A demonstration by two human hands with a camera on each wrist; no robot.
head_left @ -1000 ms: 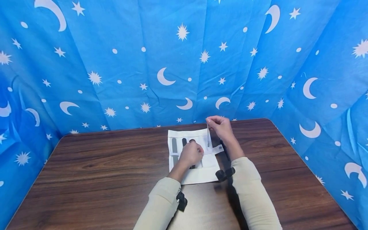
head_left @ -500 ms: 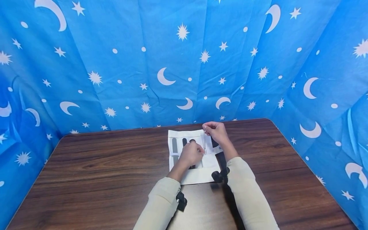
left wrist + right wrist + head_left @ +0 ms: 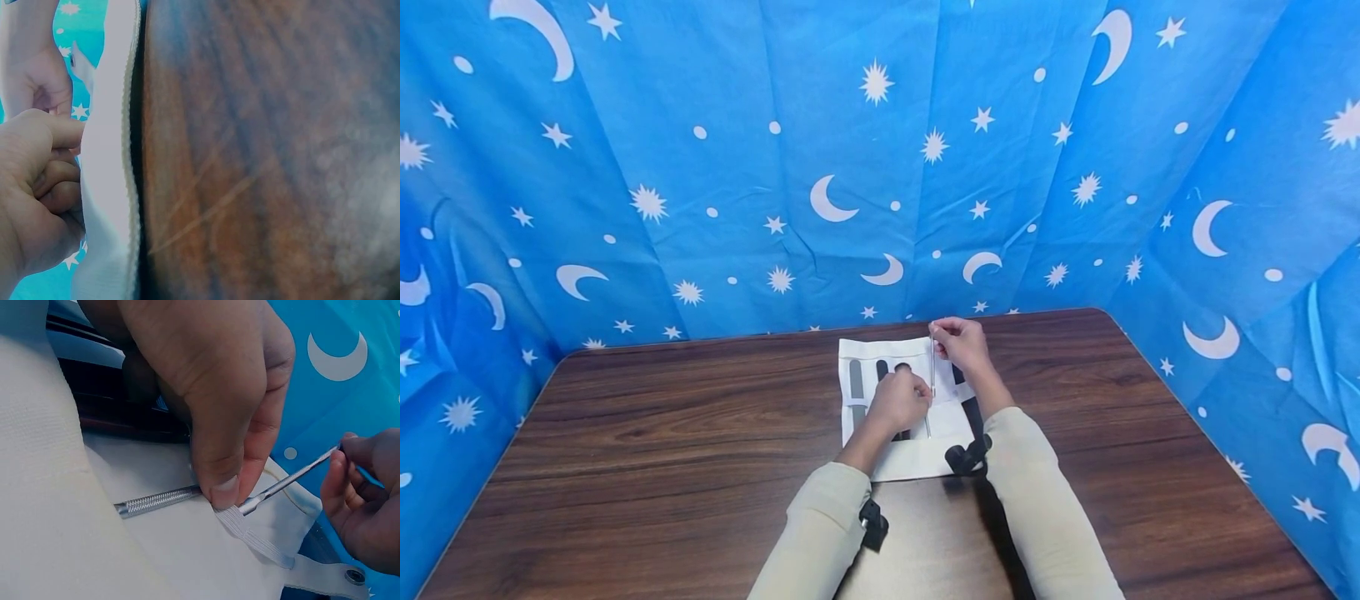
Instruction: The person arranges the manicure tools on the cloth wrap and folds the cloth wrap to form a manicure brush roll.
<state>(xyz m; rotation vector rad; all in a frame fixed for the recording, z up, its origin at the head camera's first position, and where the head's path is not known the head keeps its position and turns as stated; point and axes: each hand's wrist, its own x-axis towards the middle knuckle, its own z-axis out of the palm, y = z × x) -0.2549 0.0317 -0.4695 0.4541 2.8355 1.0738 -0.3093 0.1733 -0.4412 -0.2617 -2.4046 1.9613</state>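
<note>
A white fabric pouch (image 3: 922, 460) lies unfolded on the table. My left hand (image 3: 898, 405) rests over its middle; in the right wrist view its thumb and finger pinch a white elastic band (image 3: 257, 540). My right hand (image 3: 964, 347), at the pouch's far right, pinches the top of a slim metal tool (image 3: 290, 479). That tool slants down, its wider lower end at the band beside the left fingertips. A second metal tool with a knurled handle (image 3: 162, 501) lies in the pouch, partly under the left hand. In the left wrist view curled left fingers (image 3: 59, 181) show behind the pouch edge.
A grey strip (image 3: 856, 380) and a black strip (image 3: 882, 369) with rounded ends sit in the pouch's left slots. A tab with a metal snap (image 3: 355, 575) sticks out at its right. Blue star-patterned cloth (image 3: 820, 275) hangs behind the wooden table (image 3: 685, 467).
My right hand has moved left and slightly down with the metal tool, bringing the tool's lower end to the left fingertips. The left hand has stayed in place.
</note>
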